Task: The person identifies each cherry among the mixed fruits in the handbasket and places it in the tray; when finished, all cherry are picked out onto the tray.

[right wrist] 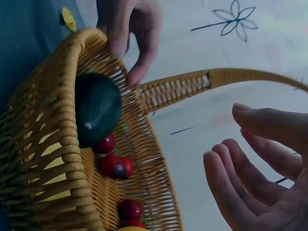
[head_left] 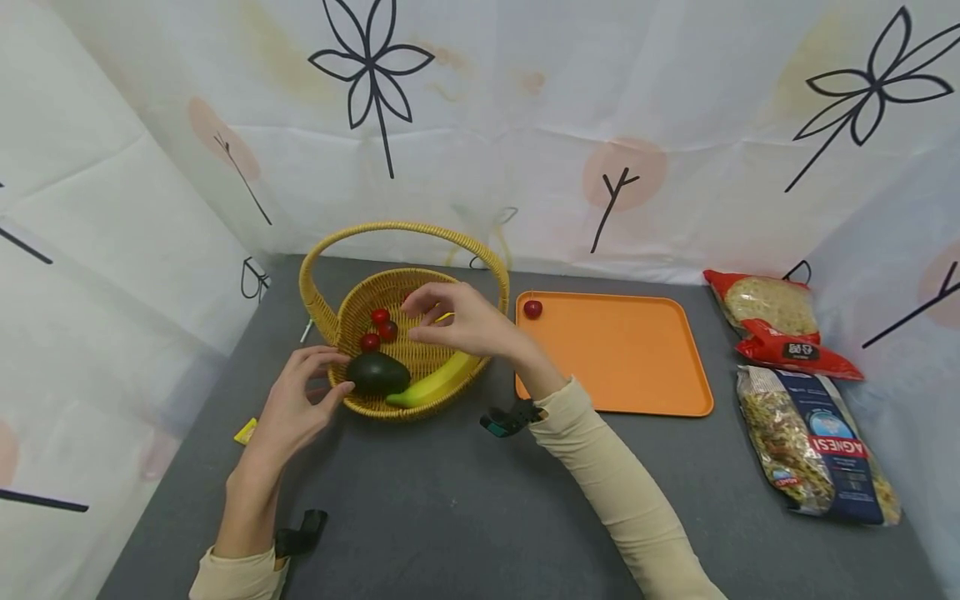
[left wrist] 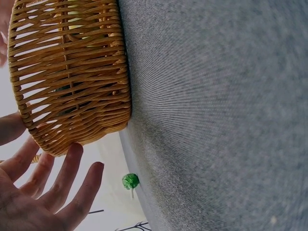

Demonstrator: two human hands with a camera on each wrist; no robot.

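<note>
Right hand (head_left: pixel 459 317) above wicker basket (head_left: pixel 390 287), fingers parted, holding nothing; left hand (head_left: pixel 300 400) loosely spread, fingertips at rim. Below right hand, in basket: banana (head_left: pixel 435 386); leftward, cherries (head_left: pixel 370 342). Beside left thumb: avocado (head_left: pixel 377 373). Step in hand, seemingly: arranging produce. Next move probably calls for steadied rim, right fingers clearing handle. Far right of right hand: pasta bag (head_left: pixel 817 442) reading "AGNESI", inverted; red-ended packet (head_left: pixel 772 304), black label illegible.

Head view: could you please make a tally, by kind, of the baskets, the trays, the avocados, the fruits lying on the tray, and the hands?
Basket: 1
Orange tray: 1
Avocado: 1
Red fruit on the tray: 1
Hands: 2 (left hand, right hand)
Total: 6
</note>
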